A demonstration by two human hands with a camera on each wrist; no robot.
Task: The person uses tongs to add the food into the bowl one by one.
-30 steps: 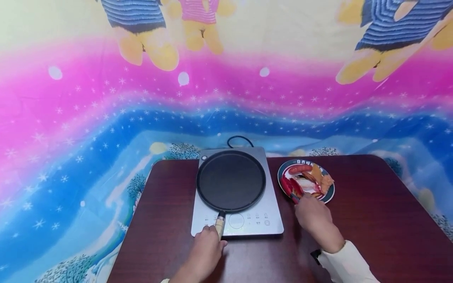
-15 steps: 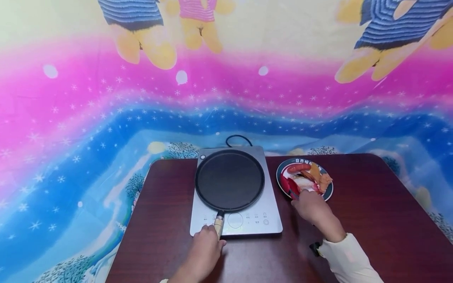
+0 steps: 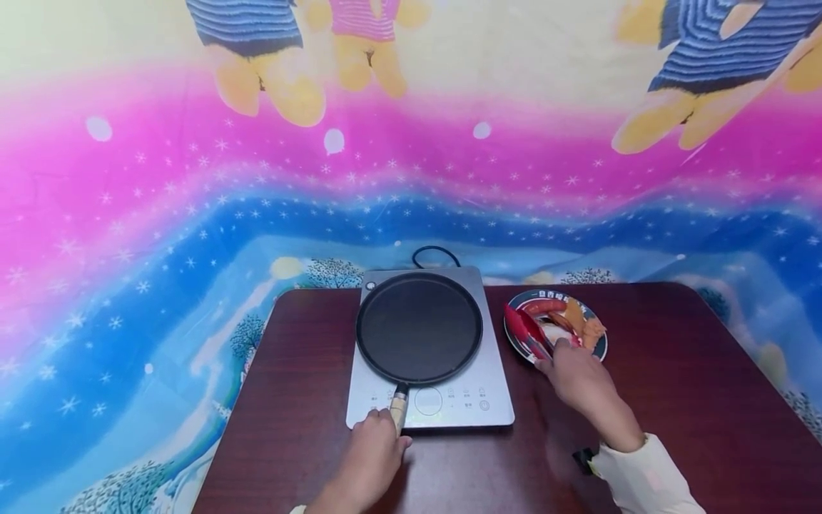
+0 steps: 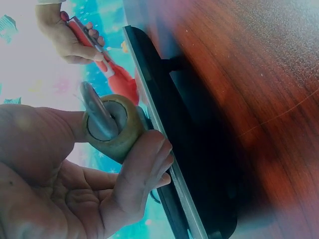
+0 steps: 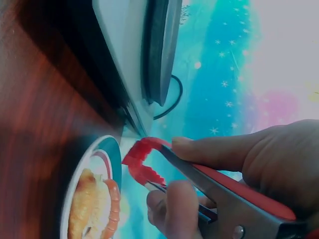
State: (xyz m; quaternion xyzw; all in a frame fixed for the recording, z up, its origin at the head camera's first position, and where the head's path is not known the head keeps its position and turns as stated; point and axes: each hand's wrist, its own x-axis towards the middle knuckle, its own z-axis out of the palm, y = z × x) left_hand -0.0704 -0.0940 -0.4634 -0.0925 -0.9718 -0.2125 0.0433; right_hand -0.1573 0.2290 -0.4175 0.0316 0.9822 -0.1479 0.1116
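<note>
Tongs [image 3: 523,332] at plate [image 3: 554,294]: early stage

Your left hand [image 3: 372,450] grips the handle [image 3: 399,405] of the pan [image 3: 419,328], which sits on the cooker [image 3: 497,375]. Your right hand [image 3: 578,375] grips the tongs; the right wrist view shows their red tips [image 5: 137,152] parted, with nothing between them. Seen from your head, the tongs overlap the left side of the plate, which stands on the desk [image 3: 693,371] just right of the cooker. All the food [image 3: 592,332] in view, a sausage [image 3: 542,307] included, lies on that plate. Judged from this layout, setting-up is done: pan on cooker and held, tongs in your grip. What seems left is handling the food, since you have no piece between the tips yet.
</note>
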